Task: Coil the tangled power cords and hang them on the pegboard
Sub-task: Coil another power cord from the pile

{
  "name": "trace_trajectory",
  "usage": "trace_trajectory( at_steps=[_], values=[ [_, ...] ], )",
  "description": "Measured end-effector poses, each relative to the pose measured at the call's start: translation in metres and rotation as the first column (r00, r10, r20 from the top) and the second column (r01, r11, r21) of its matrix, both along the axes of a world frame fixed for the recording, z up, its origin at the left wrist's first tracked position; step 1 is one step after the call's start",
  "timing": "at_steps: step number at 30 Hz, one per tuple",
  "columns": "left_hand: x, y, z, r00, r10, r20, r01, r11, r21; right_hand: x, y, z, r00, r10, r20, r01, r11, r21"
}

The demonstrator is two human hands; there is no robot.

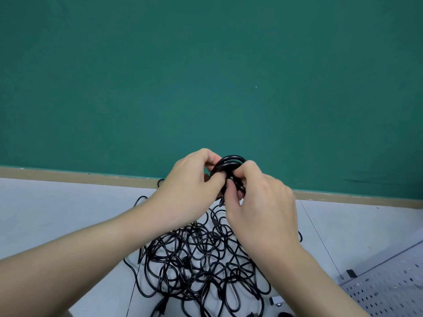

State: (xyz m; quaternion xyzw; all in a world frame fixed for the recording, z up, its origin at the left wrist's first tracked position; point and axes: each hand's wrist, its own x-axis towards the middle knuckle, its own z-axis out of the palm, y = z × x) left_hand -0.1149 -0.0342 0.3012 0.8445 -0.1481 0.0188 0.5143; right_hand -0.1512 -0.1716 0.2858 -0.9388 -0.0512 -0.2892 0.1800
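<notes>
Plainly, the job was still in its early part. One small coil [230,167] of black cord had been gathered and was held up above the tangled heap [201,255], which lay spread on the pale desk [57,207] and looked to hold most of the cords still unsorted. Nothing could be seen hanging on the pegboard [389,287], which showed only as a perforated grey panel to the right of the heap, low in the corner of the view; its hooks, if any, could not be made out. By this reckoning, finishing the coil, carrying it over and then working through the rest of the heap all remained to be done.

The coil sat just above the far edge of the heap, in front of the green wall [206,76]. The left hand [190,181] had its fingers curled round the coil's left side, thumb on top. The right hand [258,197] pinched the cord at the coil's lower right, fingertips bent in tight against the strands, apparently wrapping or tucking a loose end round the bundle. A short tail of cord dropped from between the two hands toward the heap; whether it was still joined to the tangle could not be told.
</notes>
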Motion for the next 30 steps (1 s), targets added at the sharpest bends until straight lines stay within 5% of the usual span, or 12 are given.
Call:
trace_trajectory(
  at_steps=[7, 11, 16, 26, 30],
  values=[
    [0.005, 0.017, 0.000, 0.989, -0.141, 0.038, 0.132, 0.975, 0.179, 0.003, -0.017, 0.002, 0.992, 0.090, -0.084, -0.054, 0.931, 0.361],
    [0.000, 0.016, 0.002, 0.992, -0.117, 0.054, 0.109, 0.987, 0.121, 0.006, -0.022, -0.001, 0.996, 0.082, -0.020, -0.076, 0.972, 0.222],
    [-0.008, 0.014, 0.004, 0.988, -0.140, 0.057, 0.137, 0.989, 0.057, 0.006, -0.022, 0.000, 0.933, 0.304, -0.191, -0.227, 0.912, 0.341],
    [-0.011, 0.013, 0.007, 0.996, -0.084, 0.027, 0.082, 0.993, 0.079, 0.001, -0.016, 0.004, 0.933, 0.303, -0.194, -0.217, 0.904, 0.368],
    [-0.012, 0.011, 0.008, 0.997, -0.081, 0.017, 0.080, 0.996, 0.046, 0.004, -0.022, 0.005, 0.929, 0.328, -0.172, -0.206, 0.843, 0.497]
  ],
)
